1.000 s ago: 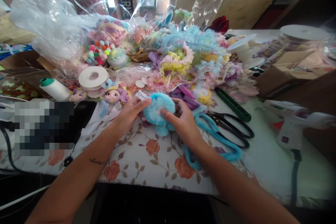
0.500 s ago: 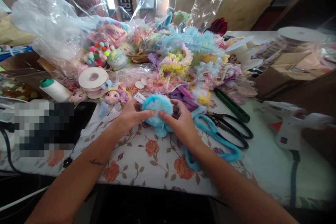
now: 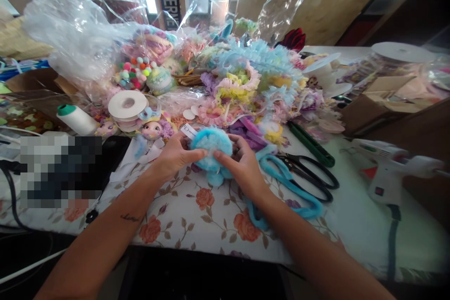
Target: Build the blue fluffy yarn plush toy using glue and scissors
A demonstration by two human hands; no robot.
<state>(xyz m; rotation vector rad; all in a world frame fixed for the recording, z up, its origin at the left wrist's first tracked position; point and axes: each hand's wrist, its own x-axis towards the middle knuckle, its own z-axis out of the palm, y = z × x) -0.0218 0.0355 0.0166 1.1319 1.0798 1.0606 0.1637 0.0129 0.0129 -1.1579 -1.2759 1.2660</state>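
Observation:
A fluffy light-blue round piece (image 3: 211, 143) is held between my two hands above the flowered cloth, with a small white tag (image 3: 189, 131) at its upper left. My left hand (image 3: 177, 152) grips its left side, thumb pressed on the front. On the right side my right hand (image 3: 242, 161) holds it the same way, thumb near the other thumb. A smaller blue fluffy part (image 3: 215, 177) hangs below. Fingers behind the piece are mostly hidden. A loose blue fuzzy strip (image 3: 305, 211) lies beside my right wrist.
Black-handled scissors (image 3: 312, 173) and a green cutter (image 3: 311, 144) lie to the right, with a white glue gun (image 3: 390, 164) beyond. Ribbon spools (image 3: 127, 104), a thread cone (image 3: 77, 119), pompoms (image 3: 132, 74) and heaped lace (image 3: 253, 58) fill the back.
The camera view has shifted slightly. Both hands keep nearly the same hold on the blue piece, and its lower part shows a little differently.

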